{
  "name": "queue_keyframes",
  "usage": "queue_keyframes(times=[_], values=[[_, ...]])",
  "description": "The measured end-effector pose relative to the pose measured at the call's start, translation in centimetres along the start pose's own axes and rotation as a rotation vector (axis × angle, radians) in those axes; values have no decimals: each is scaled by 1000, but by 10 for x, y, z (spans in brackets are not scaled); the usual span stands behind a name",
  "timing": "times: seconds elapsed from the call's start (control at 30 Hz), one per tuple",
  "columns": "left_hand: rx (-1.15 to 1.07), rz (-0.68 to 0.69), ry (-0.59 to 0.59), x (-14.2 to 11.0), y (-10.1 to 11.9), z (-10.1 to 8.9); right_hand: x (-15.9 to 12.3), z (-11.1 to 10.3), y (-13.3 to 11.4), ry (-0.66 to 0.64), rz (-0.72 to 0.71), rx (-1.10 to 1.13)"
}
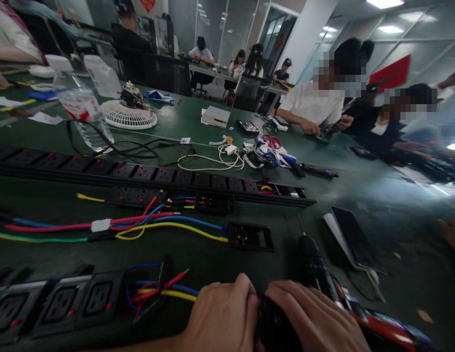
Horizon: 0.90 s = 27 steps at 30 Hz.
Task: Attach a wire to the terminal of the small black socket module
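Near the bottom centre, my left hand (225,313) is closed against the left side of a black plastic housing (274,325). My right hand (317,313) wraps over the right side of the same piece, and much of it is hidden by the fingers. Blue and yellow wires (183,292) run from the open end of a black socket strip (62,303) to beneath my left hand. A red wire with a bare tip sticks up beside them. Just right of my right hand lies an orange-and-black power screwdriver (323,274), its bit pointing away from me.
Beyond my hands lies another black terminal housing (251,235) with coloured wires. A long socket strip (176,177) crosses the green table. Farther back are scissors (271,142), a white cable, a bottle (82,112) and a fan part (128,115). A phone (354,234) lies right; people sit around.
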State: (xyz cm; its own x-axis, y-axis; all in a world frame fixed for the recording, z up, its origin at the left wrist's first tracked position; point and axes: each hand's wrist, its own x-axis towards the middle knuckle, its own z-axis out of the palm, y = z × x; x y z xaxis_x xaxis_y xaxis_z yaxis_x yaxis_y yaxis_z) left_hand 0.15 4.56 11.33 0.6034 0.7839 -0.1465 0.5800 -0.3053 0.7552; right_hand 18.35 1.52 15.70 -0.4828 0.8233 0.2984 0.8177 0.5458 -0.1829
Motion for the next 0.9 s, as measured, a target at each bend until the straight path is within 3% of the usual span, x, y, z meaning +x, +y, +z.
queue_keyframes(times=[0.13, 0.27, 0.5, 0.63, 0.9], values=[[9, 29, 46, 1, -5, 5, 1, 4, 3, -55, 115, 167], [7, 69, 80, 1, -9, 8, 4, 7, 5, -118, 135, 232], [19, 53, 74, 3, -6, 9, 9, 5, 8, -161, 18, 88], [54, 26, 40, 4, -6, 9, 12, -1, 6, -142, -7, 123], [1, 10, 44, 3, -5, 4, 5, 9, 7, -80, 66, -142]])
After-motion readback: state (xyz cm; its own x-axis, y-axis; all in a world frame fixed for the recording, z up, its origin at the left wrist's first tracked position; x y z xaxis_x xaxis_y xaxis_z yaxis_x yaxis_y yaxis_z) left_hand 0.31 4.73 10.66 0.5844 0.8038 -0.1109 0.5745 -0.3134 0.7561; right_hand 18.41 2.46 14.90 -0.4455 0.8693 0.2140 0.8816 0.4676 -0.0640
